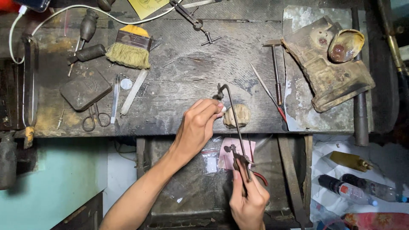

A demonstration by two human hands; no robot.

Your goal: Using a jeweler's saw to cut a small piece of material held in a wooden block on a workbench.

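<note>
View: I am looking straight down from a head camera onto a scarred, dark wooden workbench (179, 81) and two bare forearms reaching up from below.

Left hand: my left hand (198, 127) is curled closed at the bench's front edge, fingertips pinched on something small and pale. The piece itself is too hidden for me to tell what it is.

Right hand: my right hand (249, 200), below and to the right of the left, is closed around the handle of a jeweller's saw (232, 123). Its thin metal frame rises from this hand to just beside the left fingertips.

Bench peg: a worn, rounded wooden peg (237, 116) sits immediately right of the left hand's fingertips, touching the saw frame's line.

Progress: judging from the pose, cutting is under way. The saw is set against the pinched piece, but I cannot see a cut line, so how much remains is unclear.

Beyond the left hand: a straw-coloured brush (130, 47), small scissors (94, 118), a flat dark tin (85, 89) and a pale file (133, 92).

Beyond the right hand: a small hammer (276, 68) and a charred block (326, 68) holding a shell-like dish (346, 45).

Below the bench: a pink paper (236, 151) lies in the catch tray, near the right hand.
</note>
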